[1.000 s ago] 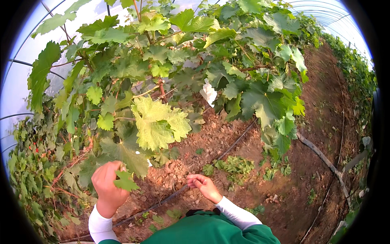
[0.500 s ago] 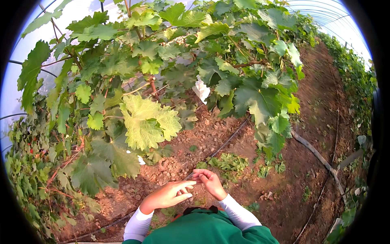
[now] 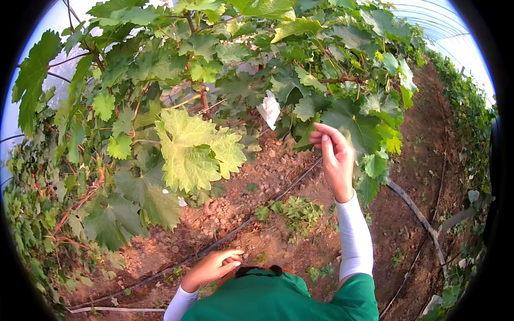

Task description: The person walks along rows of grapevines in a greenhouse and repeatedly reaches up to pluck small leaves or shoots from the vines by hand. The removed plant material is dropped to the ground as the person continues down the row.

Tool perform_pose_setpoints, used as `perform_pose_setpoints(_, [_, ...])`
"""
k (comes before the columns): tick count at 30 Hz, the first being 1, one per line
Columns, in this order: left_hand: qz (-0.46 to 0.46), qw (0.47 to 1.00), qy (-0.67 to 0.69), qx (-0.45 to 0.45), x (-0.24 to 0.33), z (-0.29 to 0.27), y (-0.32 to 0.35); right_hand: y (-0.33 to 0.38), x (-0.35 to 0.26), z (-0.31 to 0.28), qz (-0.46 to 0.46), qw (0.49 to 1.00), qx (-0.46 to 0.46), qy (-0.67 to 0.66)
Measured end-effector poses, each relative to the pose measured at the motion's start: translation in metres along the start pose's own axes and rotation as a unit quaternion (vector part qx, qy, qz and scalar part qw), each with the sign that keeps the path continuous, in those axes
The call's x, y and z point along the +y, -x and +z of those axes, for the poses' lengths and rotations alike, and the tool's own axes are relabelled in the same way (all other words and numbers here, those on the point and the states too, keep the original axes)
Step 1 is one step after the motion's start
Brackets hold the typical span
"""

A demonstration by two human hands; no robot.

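My right hand [image 3: 338,163] is raised in front of the grapevine leaves, its arm in a white sleeve. Its fingers are loosely bent and apart from the thumb, with nothing visible in them. Closest to it are a broad green leaf [image 3: 356,125] and, up and to the left, a crumpled white paper piece [image 3: 269,110] hanging among the foliage. My left hand [image 3: 211,268] stays low in front of my body, palm inward, fingers loosely bent and seemingly holding nothing. A large pale yellow-green leaf [image 3: 187,155] hangs ahead of it.
A dark hose [image 3: 235,230] runs diagonally over the reddish soil. Cut green leaves [image 3: 300,211] lie on the ground. At the right, a grey wooden pole [image 3: 415,206] slants beside the dirt path [image 3: 420,134]. More vines line both sides under arched hoops.
My hands have come apart. The right one has reached up and forward to the leaves; the left has dropped slightly lower. The view has shifted a little.
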State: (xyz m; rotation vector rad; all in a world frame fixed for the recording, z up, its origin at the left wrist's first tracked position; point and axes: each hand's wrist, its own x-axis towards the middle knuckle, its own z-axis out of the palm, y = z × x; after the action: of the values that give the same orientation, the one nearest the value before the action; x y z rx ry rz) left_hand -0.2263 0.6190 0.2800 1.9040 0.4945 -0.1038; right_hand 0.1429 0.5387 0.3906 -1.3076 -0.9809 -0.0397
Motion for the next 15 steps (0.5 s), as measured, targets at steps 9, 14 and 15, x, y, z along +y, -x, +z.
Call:
perform_pose_setpoints(9, [-0.054, 0.992, 0.076, 0.090, -0.048, 0.018, 0.031, -0.238, 0.050, -0.032, 0.031, 0.723, 0.073, 0.686])
perform_pose_setpoints(14, [-0.088, 0.982, 0.129, 0.107, -0.087, 0.026, 0.044, -0.251, 0.070, -0.039, 0.080, 0.626, 0.051, 0.774])
perform_pose_setpoints(15, [-0.075, 0.985, 0.106, 0.113, -0.109, 0.032, 0.050, -0.253, 0.076, -0.039, 0.071, 0.627, 0.043, 0.775])
